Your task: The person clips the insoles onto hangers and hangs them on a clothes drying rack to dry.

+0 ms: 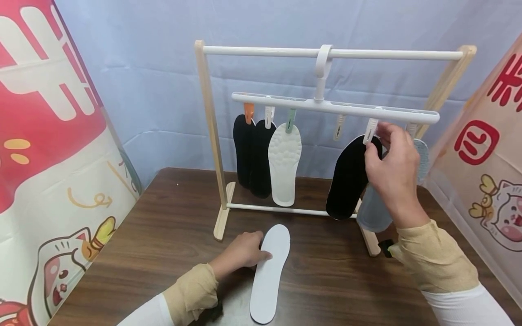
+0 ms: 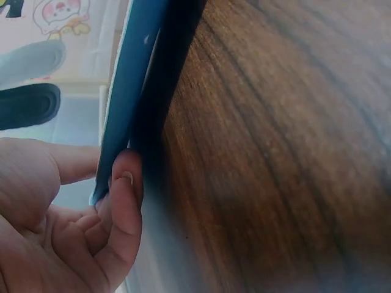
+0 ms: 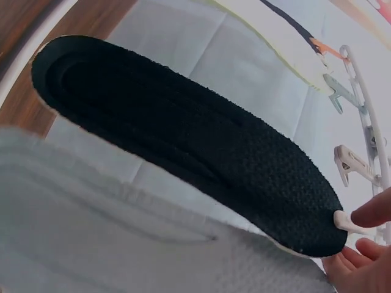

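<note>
My left hand [image 1: 246, 251] pinches the edge of a white insole [image 1: 271, 276] close over the brown table, thumb on top and fingers beneath. In the left wrist view the insole [image 2: 125, 91] shows nearly edge-on, looking bluish. Higher up, my right hand [image 1: 395, 165] pinches a white clip [image 1: 370, 131] at the top of a black insole [image 1: 348, 181], which hangs tilted below the hanger bar. The right wrist view shows the thumb at the clip [image 3: 348, 221] and curled fingers beside the insole's edge. Right behind this hand hangs a greyish insole [image 1: 374, 210].
A white clip hanger [image 1: 281, 99] hooks over the top rod of a wooden-ended rack [image 1: 210, 122]. On its left side hang two black insoles [image 1: 241, 154] and a white bumpy insole [image 1: 284, 167]. A beige clip [image 1: 339, 127] holds nothing. Printed cloths [image 1: 495, 149] flank the table [image 1: 171, 235].
</note>
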A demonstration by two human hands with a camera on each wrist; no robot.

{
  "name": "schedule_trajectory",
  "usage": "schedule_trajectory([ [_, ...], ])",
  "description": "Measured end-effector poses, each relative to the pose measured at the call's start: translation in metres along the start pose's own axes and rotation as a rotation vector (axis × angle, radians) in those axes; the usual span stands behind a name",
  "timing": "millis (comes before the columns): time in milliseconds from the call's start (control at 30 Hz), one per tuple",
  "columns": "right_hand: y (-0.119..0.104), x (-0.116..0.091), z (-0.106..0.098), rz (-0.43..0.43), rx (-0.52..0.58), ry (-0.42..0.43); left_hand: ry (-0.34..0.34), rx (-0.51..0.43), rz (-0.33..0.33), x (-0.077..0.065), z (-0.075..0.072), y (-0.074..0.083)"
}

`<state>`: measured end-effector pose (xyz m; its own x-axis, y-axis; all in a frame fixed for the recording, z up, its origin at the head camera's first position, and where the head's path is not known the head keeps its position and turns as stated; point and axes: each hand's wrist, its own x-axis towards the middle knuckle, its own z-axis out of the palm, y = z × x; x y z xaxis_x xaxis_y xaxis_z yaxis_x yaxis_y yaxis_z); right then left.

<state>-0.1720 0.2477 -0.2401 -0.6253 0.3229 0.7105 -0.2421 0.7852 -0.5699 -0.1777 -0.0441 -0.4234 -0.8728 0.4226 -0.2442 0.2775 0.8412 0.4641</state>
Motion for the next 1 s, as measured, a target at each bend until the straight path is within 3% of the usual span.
schedule_trajectory([
  [167,-0.002,-0.004,0.002,-0.081,0.003,0.081,-0.009,-0.006,-0.006,-0.002,-0.001,-0.002],
  [333,-0.006,-0.006,0.004,-0.137,0.010,0.075,-0.008,-0.022,-0.007,-0.004,-0.001,-0.003],
  [467,-0.011,-0.007,0.004,-0.100,0.032,0.006,-0.004,-0.045,0.002,-0.006,-0.001,-0.004],
  [733,-0.015,-0.006,0.003,0.045,0.059,-0.235,0.010,-0.079,0.020,-0.008,-0.002,-0.005],
  [1000,-0.016,-0.003,0.004,0.070,0.096,-0.292,-0.013,-0.187,0.023,-0.010,-0.002,-0.006],
])
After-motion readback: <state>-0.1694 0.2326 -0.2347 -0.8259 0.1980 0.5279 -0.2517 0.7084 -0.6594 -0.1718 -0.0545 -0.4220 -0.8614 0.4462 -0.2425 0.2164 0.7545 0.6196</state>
